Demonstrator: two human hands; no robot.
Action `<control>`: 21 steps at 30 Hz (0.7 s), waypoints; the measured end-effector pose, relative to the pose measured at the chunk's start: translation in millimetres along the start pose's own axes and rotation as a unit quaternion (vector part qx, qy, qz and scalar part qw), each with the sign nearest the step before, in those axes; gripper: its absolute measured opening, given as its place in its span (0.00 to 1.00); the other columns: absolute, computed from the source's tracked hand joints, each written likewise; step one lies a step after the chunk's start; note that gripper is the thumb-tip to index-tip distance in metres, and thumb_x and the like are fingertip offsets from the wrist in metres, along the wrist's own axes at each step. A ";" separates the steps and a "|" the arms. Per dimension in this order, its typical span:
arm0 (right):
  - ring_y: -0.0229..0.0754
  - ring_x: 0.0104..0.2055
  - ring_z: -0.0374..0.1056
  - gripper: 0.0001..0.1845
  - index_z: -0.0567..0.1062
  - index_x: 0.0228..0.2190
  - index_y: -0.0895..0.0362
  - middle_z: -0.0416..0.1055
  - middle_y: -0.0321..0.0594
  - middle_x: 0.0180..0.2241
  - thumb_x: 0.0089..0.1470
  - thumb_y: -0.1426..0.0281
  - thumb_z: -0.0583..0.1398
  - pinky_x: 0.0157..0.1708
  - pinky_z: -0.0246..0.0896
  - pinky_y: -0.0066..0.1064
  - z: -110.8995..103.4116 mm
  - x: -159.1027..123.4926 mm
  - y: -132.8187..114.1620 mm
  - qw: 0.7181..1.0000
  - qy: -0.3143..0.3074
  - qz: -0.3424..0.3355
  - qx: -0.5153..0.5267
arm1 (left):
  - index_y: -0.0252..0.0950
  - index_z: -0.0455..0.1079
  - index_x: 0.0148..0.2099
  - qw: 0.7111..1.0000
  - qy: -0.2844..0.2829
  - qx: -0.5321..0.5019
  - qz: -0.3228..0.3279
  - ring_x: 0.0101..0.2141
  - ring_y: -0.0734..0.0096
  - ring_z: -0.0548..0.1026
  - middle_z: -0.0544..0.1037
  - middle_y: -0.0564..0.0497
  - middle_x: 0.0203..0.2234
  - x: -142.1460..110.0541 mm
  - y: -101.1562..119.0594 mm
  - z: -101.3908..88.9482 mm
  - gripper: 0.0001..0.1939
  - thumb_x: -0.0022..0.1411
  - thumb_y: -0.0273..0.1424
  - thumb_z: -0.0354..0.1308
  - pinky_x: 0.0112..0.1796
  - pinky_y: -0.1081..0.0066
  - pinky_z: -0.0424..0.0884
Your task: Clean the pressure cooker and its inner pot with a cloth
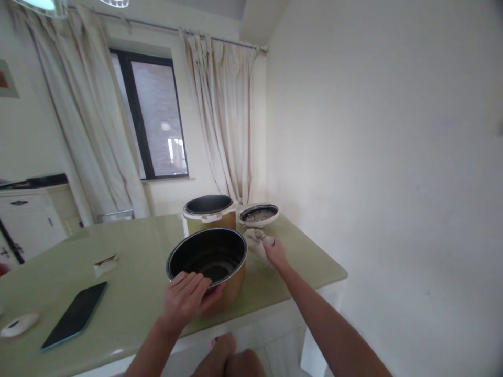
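Observation:
A dark-lined inner pot (pixel 231 290) stands upright near the front edge of the green table. My left hand (pixel 186 298) grips its near rim, fingers over the edge and thumb along the outside. In my right hand (pixel 275 252) is a crumpled, greyish cloth (pixel 256 242), held just right of the pot and above or on the tabletop; which one I cannot tell. Behind the pot stands a cooker body (pixel 210 215) with a dark round opening. A round lid (pixel 259 214) lies underside up to the right of it, beyond the cloth.
On the left of the table (pixel 145 283) lie a dark tablet (pixel 74 314), a small white oval object (pixel 19 325) and a small pale packet (pixel 105 265). A plain wall (pixel 373 157) rises on the right. Behind are curtains (pixel 223 104) and a window (pixel 157 115).

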State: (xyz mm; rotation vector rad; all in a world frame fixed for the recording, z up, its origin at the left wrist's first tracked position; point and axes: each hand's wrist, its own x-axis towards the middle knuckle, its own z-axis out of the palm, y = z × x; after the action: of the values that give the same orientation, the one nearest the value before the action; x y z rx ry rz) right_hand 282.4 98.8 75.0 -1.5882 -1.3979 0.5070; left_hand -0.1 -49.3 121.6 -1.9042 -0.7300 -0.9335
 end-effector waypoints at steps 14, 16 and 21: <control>0.53 0.62 0.65 0.28 0.82 0.47 0.41 0.76 0.38 0.55 0.43 0.71 0.74 0.64 0.53 0.45 10.2 3.5 -115.2 0.712 -0.331 -0.565 -0.255 | 0.42 0.71 0.31 0.967 -0.172 -0.155 -0.104 0.29 0.64 0.77 0.78 0.50 0.25 -5.4 30.5 43.2 0.18 0.72 0.44 0.55 0.33 0.63 0.68; 0.56 0.62 0.66 0.25 0.83 0.46 0.43 0.76 0.41 0.56 0.43 0.66 0.74 0.63 0.57 0.49 37.0 5.3 -103.8 0.753 -0.350 -0.491 -0.264 | 0.42 0.71 0.31 0.940 -0.227 -0.153 -0.204 0.30 0.62 0.78 0.79 0.49 0.26 10.6 11.0 45.1 0.21 0.75 0.44 0.49 0.34 0.64 0.68; 0.66 0.65 0.66 0.41 0.78 0.59 0.44 0.65 0.48 0.68 0.42 0.57 0.75 0.58 0.65 0.58 74.5 2.5 -78.5 0.741 -0.504 -0.277 -0.347 | 0.37 0.74 0.47 0.837 -0.348 -0.079 -0.415 0.47 0.56 0.81 0.83 0.42 0.44 41.3 -37.9 84.9 0.17 0.77 0.34 0.44 0.45 0.63 0.71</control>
State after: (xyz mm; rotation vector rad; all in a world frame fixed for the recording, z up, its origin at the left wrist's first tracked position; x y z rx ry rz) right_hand 181.1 122.1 105.2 -1.2790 -3.0658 0.5156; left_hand 20.3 47.9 143.6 -2.0868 -2.0900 -0.7666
